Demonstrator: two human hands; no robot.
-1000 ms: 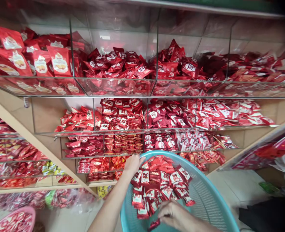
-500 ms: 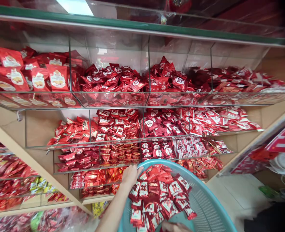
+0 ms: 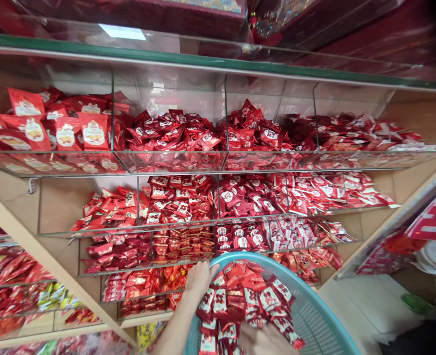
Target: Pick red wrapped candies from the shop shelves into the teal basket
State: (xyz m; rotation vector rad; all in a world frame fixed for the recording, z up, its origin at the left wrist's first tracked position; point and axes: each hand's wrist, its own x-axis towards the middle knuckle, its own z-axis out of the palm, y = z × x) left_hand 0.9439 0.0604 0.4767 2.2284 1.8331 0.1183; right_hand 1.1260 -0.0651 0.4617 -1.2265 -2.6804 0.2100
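Observation:
My left hand [image 3: 198, 278] grips the far rim of a teal plastic basket [image 3: 314, 315], fingers wrapped over the edge. A heap of small red and white snack packets [image 3: 247, 301] lies in the basket. My right hand [image 3: 264, 340] shows only in part at the bottom edge, down among the packets and blurred, so its fingers are unclear. The basket is held up in front of the lower glass shelves.
Tiered glass shelves [image 3: 218, 162] with clear dividers hold piles of red packets. Larger red bags [image 3: 66, 133] fill the top left bin. A wooden slanted frame [image 3: 36, 251] borders more packets at left. Pale floor [image 3: 369, 305] shows at right.
The view has tilted upward, showing more of the top shelf. My right hand dropped toward the bottom edge among the packets. My left hand stays on the basket rim.

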